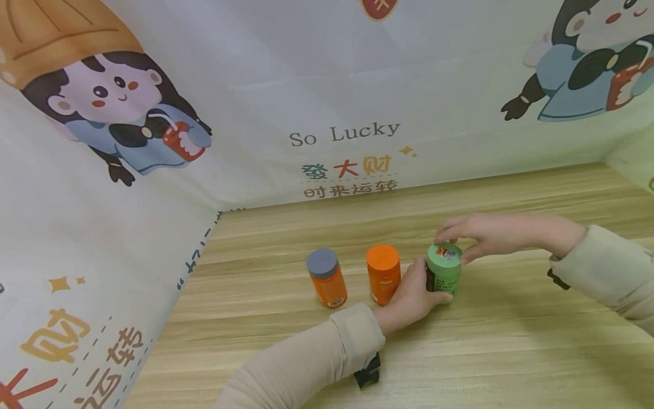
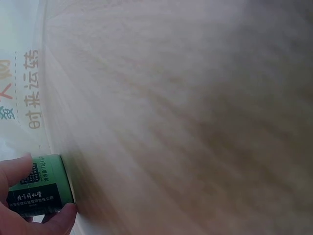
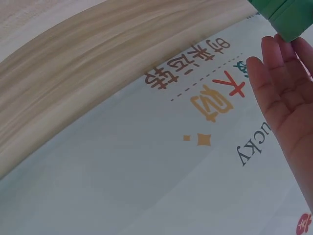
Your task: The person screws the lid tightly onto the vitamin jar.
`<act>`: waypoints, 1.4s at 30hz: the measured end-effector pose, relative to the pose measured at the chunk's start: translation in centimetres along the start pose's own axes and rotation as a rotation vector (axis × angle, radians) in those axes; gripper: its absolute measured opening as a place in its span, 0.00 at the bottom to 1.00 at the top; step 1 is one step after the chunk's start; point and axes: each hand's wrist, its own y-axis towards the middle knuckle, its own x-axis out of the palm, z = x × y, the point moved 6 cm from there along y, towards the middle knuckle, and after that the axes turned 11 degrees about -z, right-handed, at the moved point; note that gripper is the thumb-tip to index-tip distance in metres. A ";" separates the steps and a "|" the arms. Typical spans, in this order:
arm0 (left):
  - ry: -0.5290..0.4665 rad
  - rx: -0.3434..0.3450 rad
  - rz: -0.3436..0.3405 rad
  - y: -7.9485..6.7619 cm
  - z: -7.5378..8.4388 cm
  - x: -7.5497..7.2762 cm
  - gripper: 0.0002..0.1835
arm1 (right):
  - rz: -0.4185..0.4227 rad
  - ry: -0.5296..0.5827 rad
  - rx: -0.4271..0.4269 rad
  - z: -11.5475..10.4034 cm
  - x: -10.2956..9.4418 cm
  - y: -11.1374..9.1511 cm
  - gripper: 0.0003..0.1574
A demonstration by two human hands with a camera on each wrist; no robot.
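Note:
A green bottle (image 1: 447, 279) with a light green lid (image 1: 443, 255) stands upright on the wood-grain table. My left hand (image 1: 411, 298) grips its lower body from the left, thumb across the near side. In the left wrist view, fingers of the left hand (image 2: 14, 205) curl round the green bottle (image 2: 36, 191), leaving part of its dark label visible. My right hand (image 1: 493, 234) is at the lid, fingers behind and thumb at the right edge. The right wrist view has the right hand (image 3: 293, 103) with fingers mostly straight, tips beside the green bottle (image 3: 288, 17).
Left of my left hand stands an orange bottle with an orange lid (image 1: 383, 275). Farther left is an orange bottle with a grey lid (image 1: 327, 278). A printed white cloth (image 1: 255, 113) hangs behind the table (image 1: 245, 335) and along its left side.

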 end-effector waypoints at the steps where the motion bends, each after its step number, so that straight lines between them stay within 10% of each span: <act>1: 0.001 0.001 0.000 0.0 0.0 0.0 0.28 | -0.001 -0.003 -0.004 0.0 0.0 0.0 0.29; 42: 0.004 0.039 0.001 -0.1 0.0 0.1 0.26 | 0.107 -0.090 0.268 0.1 1.1 0.4 0.24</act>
